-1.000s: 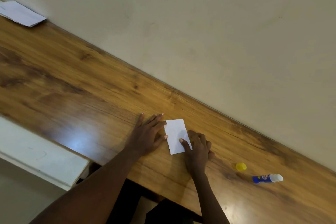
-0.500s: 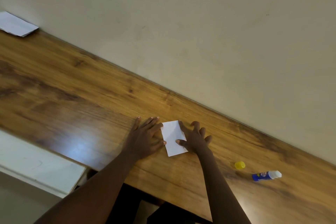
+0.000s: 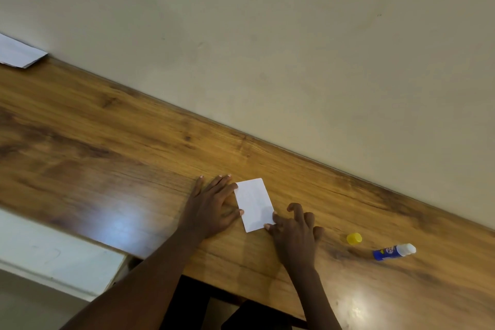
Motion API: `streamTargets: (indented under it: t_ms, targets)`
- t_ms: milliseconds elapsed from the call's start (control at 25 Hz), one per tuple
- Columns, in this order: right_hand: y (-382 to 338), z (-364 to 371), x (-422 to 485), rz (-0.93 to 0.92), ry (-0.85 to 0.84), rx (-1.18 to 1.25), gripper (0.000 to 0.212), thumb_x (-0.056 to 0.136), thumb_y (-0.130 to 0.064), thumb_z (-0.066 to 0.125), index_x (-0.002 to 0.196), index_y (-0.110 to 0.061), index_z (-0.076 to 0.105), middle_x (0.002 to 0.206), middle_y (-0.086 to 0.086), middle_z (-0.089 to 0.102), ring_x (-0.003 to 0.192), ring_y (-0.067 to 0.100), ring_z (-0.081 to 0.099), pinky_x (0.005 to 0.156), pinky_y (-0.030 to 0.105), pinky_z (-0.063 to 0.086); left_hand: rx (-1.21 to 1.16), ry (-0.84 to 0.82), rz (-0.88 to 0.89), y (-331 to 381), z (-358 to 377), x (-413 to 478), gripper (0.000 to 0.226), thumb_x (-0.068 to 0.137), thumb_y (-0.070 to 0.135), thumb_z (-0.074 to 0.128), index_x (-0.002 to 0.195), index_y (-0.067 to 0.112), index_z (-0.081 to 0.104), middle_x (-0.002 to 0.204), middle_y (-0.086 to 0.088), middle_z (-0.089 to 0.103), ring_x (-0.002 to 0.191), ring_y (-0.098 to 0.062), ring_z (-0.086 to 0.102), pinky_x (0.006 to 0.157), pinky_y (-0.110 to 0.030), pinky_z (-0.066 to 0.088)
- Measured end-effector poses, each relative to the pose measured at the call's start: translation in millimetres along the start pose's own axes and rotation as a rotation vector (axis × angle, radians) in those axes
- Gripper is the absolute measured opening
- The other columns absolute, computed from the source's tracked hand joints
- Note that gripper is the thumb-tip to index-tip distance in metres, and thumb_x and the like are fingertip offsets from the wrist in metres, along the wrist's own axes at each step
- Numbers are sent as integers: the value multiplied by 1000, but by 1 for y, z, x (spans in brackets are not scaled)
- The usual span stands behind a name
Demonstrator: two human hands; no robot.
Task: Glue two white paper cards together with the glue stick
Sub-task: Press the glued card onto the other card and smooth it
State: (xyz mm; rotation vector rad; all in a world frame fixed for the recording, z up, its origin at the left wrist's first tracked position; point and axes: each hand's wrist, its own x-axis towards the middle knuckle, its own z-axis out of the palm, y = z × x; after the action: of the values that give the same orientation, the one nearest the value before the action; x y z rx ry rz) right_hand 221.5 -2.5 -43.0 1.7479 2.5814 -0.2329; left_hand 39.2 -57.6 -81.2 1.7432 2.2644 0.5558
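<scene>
1. Since half a second ago the right hand (image 3: 294, 233) has slid from the white card's (image 3: 255, 204) far right edge down to its near right corner, fingers curled, fingertips on the card.
2. The left hand (image 3: 211, 207) stays flat and spread on the wooden desk (image 3: 112, 158), fingertips touching the card's left edge.
3. To the right lie the yellow cap (image 3: 354, 238) and the uncapped glue stick (image 3: 393, 251), apart from each other.
4. Folded white papers (image 3: 18, 53) lie at the far left against the wall.

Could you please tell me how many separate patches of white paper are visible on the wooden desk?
2: the white card between the hands, possibly with a second card hidden beneath, and a paper stack at the desk's far left edge by the wall.
</scene>
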Motion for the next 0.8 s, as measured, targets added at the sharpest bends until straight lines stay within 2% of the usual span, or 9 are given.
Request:
streamTargets:
  t_ms: [200, 280, 360, 440, 560, 640, 720, 800]
  targets:
    - [-17, 10, -21, -98, -19, -10, 44, 88, -52, 35, 124, -28, 45, 148, -1, 26, 128, 26, 28, 98, 46, 25, 23, -12, -1, 1, -1, 0, 66, 81, 62, 42, 138, 29, 32, 155, 5, 20, 144, -13, 13, 117, -43, -5]
    - [-24, 7, -28, -121, 54, -17, 36, 85, -48, 46, 113, -27, 56, 139, 4, 43, 119, 29, 44, 89, 50, 35, 19, -19, -4, 1, -1, 0, 66, 82, 62, 42, 138, 29, 31, 155, 5, 19, 144, -13, 12, 117, -43, -5]
    - [-30, 3, -32, -164, 150, -58, 26, 75, -45, 65, 93, -26, 67, 118, 6, 63, 97, 28, 61, 71, 48, 47, 24, -23, -1, 0, -2, 0, 66, 82, 62, 42, 138, 29, 30, 155, 5, 18, 144, -13, 12, 117, -43, -6]
    - [-33, 3, -34, -193, 127, -96, 28, 68, -46, 71, 86, -25, 68, 109, 4, 68, 89, 26, 66, 63, 46, 51, 32, -30, 0, 0, -2, 0, 66, 82, 62, 41, 138, 30, 29, 155, 5, 18, 144, -13, 11, 117, -43, -6]
    - [-35, 5, -36, -231, 84, -44, 31, 68, -48, 69, 91, -27, 67, 111, 1, 67, 92, 25, 65, 65, 46, 52, 24, -35, -2, 0, -2, 0, 65, 83, 61, 41, 138, 29, 29, 155, 5, 18, 144, -13, 11, 117, -43, -6]
    - [-35, 7, -37, -288, 130, -92, 29, 63, -52, 70, 85, -35, 67, 105, -4, 69, 84, 19, 67, 60, 39, 53, 18, -40, 5, 0, -2, 0, 65, 83, 60, 41, 139, 29, 29, 155, 5, 18, 144, -14, 11, 117, -43, -6]
    - [-37, 9, -36, -300, 162, -66, 22, 66, -51, 66, 82, -36, 68, 101, -4, 70, 83, 18, 67, 59, 38, 53, 6, -42, 12, -1, -2, 0, 64, 84, 59, 41, 139, 28, 30, 155, 4, 18, 144, -14, 11, 117, -44, -6]
    - [-36, 16, -31, -249, 160, 102, 20, 77, -43, 56, 84, -30, 69, 101, -3, 69, 91, 22, 63, 70, 41, 44, -9, -22, 19, -1, -2, 0, 59, 87, 56, 39, 138, 27, 31, 155, 4, 20, 144, -14, 13, 117, -44, -5]
